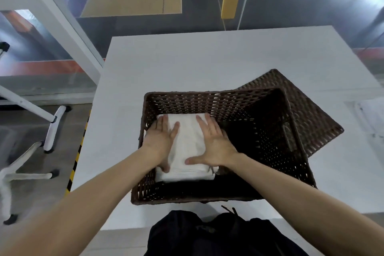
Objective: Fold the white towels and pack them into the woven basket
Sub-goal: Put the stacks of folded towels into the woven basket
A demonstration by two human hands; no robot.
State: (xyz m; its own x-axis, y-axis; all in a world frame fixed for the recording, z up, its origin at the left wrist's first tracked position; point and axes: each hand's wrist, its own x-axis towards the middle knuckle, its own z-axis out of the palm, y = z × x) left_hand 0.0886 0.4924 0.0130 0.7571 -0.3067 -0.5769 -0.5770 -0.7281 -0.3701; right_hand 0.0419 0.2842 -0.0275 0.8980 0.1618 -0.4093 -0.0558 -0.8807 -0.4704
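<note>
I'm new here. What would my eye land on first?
A big dark brown woven basket sits in the middle of the white table, a folded white towel lying in its left half. The left hand lies along the towel's left edge, the right hand flat on top, fingers straight. A matching flat woven panel juts out behind the basket's far right corner.

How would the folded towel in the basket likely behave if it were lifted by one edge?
Probably floppy: the towel is soft cloth in stacked layers, so one edge would likely peel up and unfold. It probably squashes easily under the left hand and right hand, which lie flat on it. Lying flat in the basket, it should not roll.
</note>
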